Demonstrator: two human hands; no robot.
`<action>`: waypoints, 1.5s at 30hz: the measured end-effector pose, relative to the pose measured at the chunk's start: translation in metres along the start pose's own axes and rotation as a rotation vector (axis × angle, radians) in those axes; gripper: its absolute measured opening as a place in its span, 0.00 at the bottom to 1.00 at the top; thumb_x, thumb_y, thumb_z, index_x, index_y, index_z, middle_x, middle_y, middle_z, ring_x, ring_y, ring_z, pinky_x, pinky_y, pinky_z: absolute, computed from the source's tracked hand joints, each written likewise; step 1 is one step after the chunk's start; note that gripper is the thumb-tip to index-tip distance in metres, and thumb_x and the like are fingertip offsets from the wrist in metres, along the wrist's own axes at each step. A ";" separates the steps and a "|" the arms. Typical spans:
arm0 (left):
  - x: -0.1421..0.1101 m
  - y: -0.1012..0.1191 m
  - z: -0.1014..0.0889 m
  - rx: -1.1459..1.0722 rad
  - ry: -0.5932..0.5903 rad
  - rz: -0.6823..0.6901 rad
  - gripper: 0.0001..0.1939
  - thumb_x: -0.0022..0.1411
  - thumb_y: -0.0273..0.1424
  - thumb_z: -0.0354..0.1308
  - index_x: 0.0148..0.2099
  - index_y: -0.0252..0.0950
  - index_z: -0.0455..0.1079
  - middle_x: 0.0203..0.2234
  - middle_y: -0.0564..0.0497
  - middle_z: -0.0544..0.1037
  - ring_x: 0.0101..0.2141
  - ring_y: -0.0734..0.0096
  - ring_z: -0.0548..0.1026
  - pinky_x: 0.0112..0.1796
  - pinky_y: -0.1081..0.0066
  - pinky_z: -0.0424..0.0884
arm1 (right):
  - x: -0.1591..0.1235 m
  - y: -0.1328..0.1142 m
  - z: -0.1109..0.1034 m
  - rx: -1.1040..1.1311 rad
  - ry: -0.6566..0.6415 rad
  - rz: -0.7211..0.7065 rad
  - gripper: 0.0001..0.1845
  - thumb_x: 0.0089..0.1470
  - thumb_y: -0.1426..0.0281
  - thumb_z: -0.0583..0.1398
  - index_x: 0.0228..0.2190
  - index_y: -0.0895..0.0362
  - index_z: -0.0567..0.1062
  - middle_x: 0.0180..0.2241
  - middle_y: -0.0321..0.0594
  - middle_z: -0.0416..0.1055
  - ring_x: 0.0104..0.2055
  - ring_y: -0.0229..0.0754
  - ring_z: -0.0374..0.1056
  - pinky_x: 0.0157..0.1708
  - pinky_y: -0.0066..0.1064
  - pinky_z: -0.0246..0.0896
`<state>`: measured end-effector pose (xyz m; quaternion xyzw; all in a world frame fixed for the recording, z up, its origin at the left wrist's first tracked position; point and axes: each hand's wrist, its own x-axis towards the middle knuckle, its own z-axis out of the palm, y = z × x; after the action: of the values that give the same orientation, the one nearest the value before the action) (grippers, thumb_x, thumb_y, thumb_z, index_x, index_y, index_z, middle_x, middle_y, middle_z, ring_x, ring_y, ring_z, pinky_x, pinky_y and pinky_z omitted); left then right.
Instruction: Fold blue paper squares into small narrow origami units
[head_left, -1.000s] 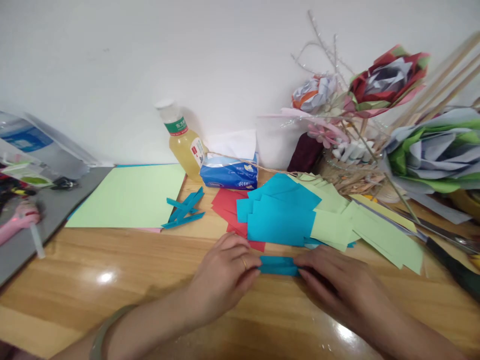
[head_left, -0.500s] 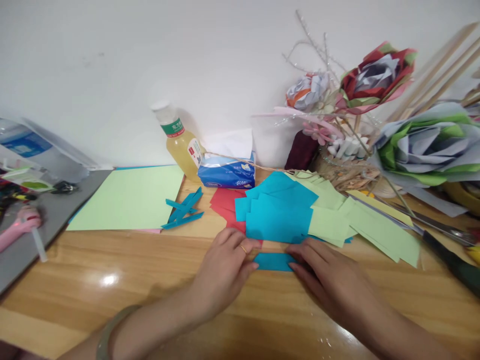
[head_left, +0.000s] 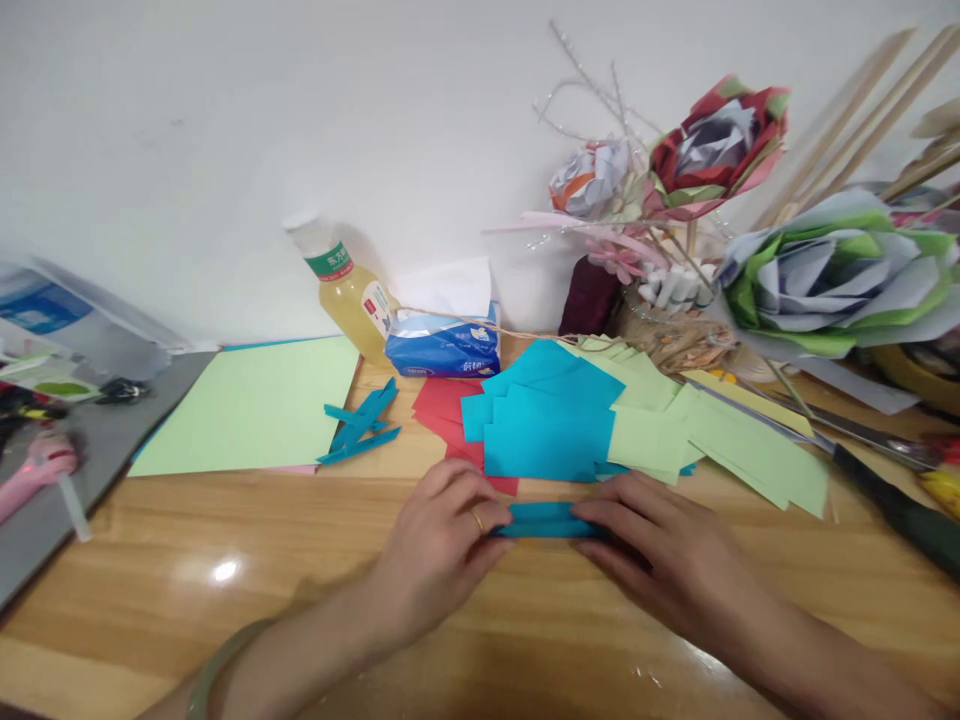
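A narrow piece of blue paper (head_left: 544, 519) lies crosswise between my hands, with a fold line running along its length. My left hand (head_left: 454, 525) pinches its left end, fingers on top and thumb at the near edge. At the right end my right hand (head_left: 649, 530) grips it the same way. Both ends of the paper are hidden under the fingers. Just beyond it lies a stack of blue paper pieces (head_left: 551, 435), with red paper pieces (head_left: 450, 420) to its left and light green paper pieces (head_left: 649, 435) to its right.
Folded blue strips (head_left: 364, 425) lie beside large green sheets (head_left: 247, 405). A bottle of yellow drink (head_left: 349, 300) and a tissue pack (head_left: 444, 340) stand against the wall. Paper flowers (head_left: 832, 275), scissors (head_left: 885, 500) and a pink glue gun (head_left: 46, 465) are at the sides.
The blue paper between my hands has gone from a flat strip to one with a raised, folded near edge. The hands have stayed at its ends while the view shifted slightly.
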<state>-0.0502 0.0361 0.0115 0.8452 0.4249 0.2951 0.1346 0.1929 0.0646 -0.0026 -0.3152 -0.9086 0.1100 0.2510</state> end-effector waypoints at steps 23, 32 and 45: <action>-0.003 0.007 0.001 -0.108 -0.029 -0.192 0.06 0.58 0.32 0.62 0.29 0.41 0.71 0.27 0.55 0.74 0.39 0.65 0.69 0.53 0.53 0.48 | -0.002 -0.003 -0.007 0.153 -0.206 0.095 0.05 0.57 0.72 0.55 0.29 0.53 0.68 0.34 0.38 0.68 0.34 0.40 0.66 0.30 0.31 0.60; -0.001 0.012 0.004 -0.093 -0.020 -0.261 0.06 0.59 0.29 0.58 0.28 0.40 0.70 0.27 0.54 0.73 0.38 0.65 0.68 0.52 0.51 0.51 | 0.003 -0.015 -0.009 0.160 -0.168 0.206 0.08 0.57 0.72 0.53 0.26 0.53 0.67 0.30 0.39 0.67 0.32 0.41 0.66 0.28 0.32 0.62; -0.001 0.011 0.009 -0.116 0.008 -0.298 0.07 0.57 0.29 0.60 0.28 0.39 0.67 0.25 0.55 0.71 0.36 0.64 0.67 0.51 0.49 0.51 | 0.003 -0.015 -0.005 0.159 -0.142 0.267 0.09 0.58 0.72 0.51 0.26 0.54 0.66 0.31 0.39 0.67 0.32 0.40 0.67 0.27 0.32 0.65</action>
<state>-0.0376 0.0287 0.0091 0.7624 0.5285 0.2991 0.2237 0.1856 0.0546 0.0079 -0.4036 -0.8626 0.2358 0.1932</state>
